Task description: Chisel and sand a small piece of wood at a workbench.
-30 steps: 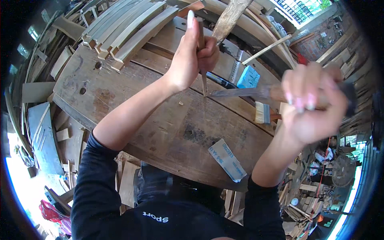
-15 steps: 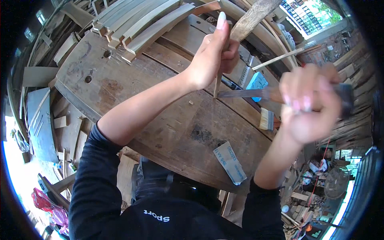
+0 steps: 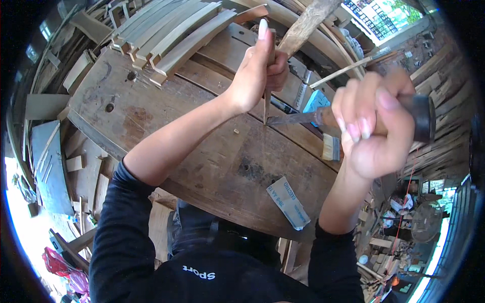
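Observation:
My left hand [image 3: 248, 83] is closed around a thin wooden stick [image 3: 267, 107], its thumb pointing up along the top. The stick stands nearly upright, with its narrow lower end on the workbench [image 3: 202, 156]. In my right hand [image 3: 375, 126] is a chisel [image 3: 297, 118] with a wooden handle and a thick dark butt end. The chisel lies almost level, and its blade points left to the foot of the stick. Whether the edge touches the wood I cannot tell. A small wood chip [image 3: 236, 131] lies on the bench nearby.
Curved wooden slats [image 3: 194, 43] are stacked at the far left of the bench. A rough wooden piece [image 3: 308, 25] rises behind my left hand. Right of centre are a blue block [image 3: 315, 101] and a flat brush [image 3: 331, 147]; a printed pale strip [image 3: 289, 203] lies near the front edge.
My right hand and the chisel have shifted slightly left, and the hand is less blurred. Both grips look the same. The whole view has drifted a little.

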`<state>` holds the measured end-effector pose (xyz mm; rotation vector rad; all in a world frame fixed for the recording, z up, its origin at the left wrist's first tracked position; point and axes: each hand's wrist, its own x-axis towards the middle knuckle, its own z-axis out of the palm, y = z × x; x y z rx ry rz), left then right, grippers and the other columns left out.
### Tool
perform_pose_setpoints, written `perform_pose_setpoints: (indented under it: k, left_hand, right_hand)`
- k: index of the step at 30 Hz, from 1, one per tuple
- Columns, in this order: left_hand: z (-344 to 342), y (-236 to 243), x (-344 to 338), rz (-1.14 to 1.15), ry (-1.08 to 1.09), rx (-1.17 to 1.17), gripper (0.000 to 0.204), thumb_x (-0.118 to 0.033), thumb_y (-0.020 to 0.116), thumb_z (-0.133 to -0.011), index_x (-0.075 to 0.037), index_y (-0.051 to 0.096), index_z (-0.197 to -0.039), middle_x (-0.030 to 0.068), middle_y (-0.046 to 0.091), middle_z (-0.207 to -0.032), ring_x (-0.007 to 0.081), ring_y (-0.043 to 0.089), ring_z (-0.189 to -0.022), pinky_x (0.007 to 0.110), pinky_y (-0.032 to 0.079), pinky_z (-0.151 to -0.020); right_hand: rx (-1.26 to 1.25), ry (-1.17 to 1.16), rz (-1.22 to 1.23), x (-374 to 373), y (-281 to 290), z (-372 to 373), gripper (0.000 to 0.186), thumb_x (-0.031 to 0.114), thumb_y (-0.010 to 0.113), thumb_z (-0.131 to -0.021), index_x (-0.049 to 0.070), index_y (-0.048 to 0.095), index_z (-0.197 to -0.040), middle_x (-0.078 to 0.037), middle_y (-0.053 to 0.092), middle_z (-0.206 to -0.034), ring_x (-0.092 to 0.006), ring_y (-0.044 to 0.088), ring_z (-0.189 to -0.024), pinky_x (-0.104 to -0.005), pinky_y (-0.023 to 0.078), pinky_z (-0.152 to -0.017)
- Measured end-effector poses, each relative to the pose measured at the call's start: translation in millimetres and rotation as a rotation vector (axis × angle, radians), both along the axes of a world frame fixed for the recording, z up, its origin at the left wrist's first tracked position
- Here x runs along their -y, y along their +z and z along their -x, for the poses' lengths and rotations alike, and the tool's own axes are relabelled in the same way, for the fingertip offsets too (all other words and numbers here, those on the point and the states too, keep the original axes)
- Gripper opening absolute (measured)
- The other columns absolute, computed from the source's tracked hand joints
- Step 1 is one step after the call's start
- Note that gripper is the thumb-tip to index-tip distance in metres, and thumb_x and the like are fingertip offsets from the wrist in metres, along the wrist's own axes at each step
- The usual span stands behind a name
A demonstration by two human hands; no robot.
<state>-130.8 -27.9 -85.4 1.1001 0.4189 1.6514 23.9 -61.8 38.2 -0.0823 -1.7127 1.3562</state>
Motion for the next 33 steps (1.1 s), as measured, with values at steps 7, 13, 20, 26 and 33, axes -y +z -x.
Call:
perform_pose_setpoints:
  k: [7,13,20,26,33]
  left_hand:
    - [-7.1,9.5,1.9,0.008,0.000,0.019,0.067,-0.070,0.022,-0.095,-0.014,0.025,-0.058,-0.0024,0.026,-0.052,0.0104,0.023,-0.047,0.026,0.019,-0.045]
    - [1.9,1.5,5.0,0.033,0.027,0.020,0.066,-0.069,0.022,-0.096,-0.014,0.025,-0.058,-0.0030,0.025,-0.053,0.0104,0.021,-0.048,0.026,0.018,-0.046]
    - [-2.1,7.0,6.0,0.048,0.028,0.003,0.066,-0.068,0.022,-0.096,-0.014,0.024,-0.058,-0.0033,0.024,-0.053,0.0103,0.019,-0.049,0.027,0.018,-0.046]
    - [1.0,3.8,4.8,0.036,0.009,0.038,0.066,-0.067,0.022,-0.097,-0.014,0.024,-0.058,-0.0032,0.024,-0.053,0.0102,0.020,-0.049,0.027,0.018,-0.046]
    - [3.6,0.7,4.5,0.042,0.058,-0.040,0.067,-0.069,0.020,-0.096,-0.014,0.024,-0.058,-0.0028,0.025,-0.053,0.0103,0.021,-0.049,0.027,0.019,-0.046]
  right_hand:
    - [0.176,0.154,-0.120,-14.5,48.8,-35.7,0.025,0.018,0.036,-0.090,0.014,0.040,-0.065,0.004,0.040,-0.058,-0.0066,0.036,-0.049,-0.0245,0.030,-0.052]
    - [0.010,-0.011,-0.139,0.7,12.6,2.8,0.016,0.016,0.044,-0.092,0.011,0.040,-0.076,0.002,0.041,-0.057,-0.0069,0.032,-0.043,-0.0249,0.030,-0.046]
    - [0.081,-0.141,-0.540,-16.2,-8.7,-5.7,0.016,0.012,0.044,-0.090,0.010,0.040,-0.074,0.000,0.042,-0.060,-0.0086,0.037,-0.049,-0.0258,0.032,-0.048]
    - [0.162,0.004,-0.305,-16.8,25.9,-10.3,0.014,0.013,0.041,-0.090,0.013,0.041,-0.076,0.003,0.041,-0.058,-0.0077,0.034,-0.047,-0.0244,0.031,-0.051]
    - [0.031,-0.084,-0.050,-5.0,0.7,8.2,0.022,0.016,0.043,-0.090,0.013,0.039,-0.068,0.002,0.040,-0.056,-0.0084,0.034,-0.044,-0.0257,0.032,-0.047]
